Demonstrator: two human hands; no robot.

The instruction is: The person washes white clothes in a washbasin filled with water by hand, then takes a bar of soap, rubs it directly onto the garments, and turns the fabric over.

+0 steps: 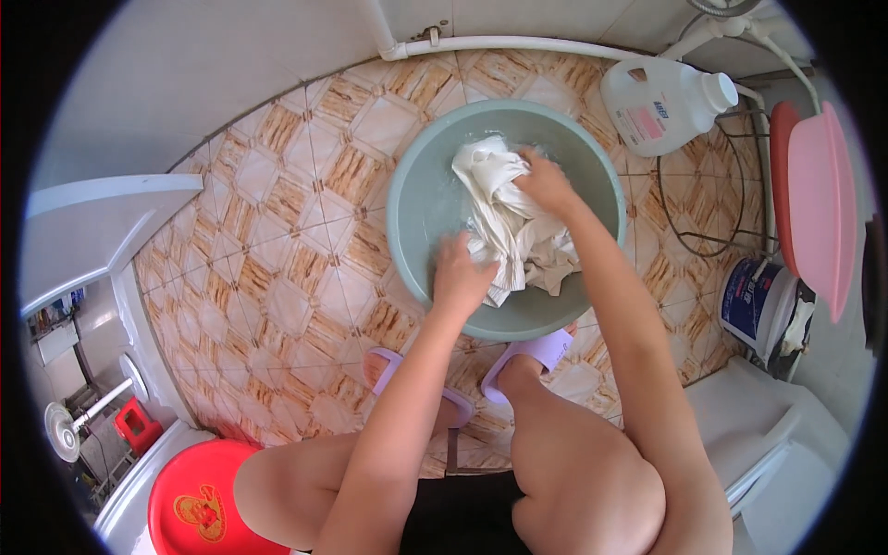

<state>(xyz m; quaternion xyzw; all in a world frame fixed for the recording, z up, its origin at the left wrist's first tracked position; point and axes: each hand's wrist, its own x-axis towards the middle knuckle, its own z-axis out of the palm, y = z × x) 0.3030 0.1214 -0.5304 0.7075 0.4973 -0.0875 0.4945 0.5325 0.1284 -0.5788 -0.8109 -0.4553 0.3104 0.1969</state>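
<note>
A round grey-green plastic basin [427, 173] stands on the tiled floor before me, with water in it. White and off-white wet cloth [496, 208] lies bunched in its middle and right part. My right hand [544, 180] grips the upper right part of the white cloth, its fingertips partly hidden by the folds. My left hand [463, 270], somewhat blurred, is at the cloth's lower left edge over the basin, fingers apart; whether it touches the cloth I cannot tell.
A large translucent plastic jug [652, 104] lies right of the basin, near a wire rack [701, 250]. Pink [818, 208] and red basins lean at the right wall above a labelled bucket [756, 302]. A red plastic stool [201, 499] is at lower left. My feet wear lilac slippers [541, 354].
</note>
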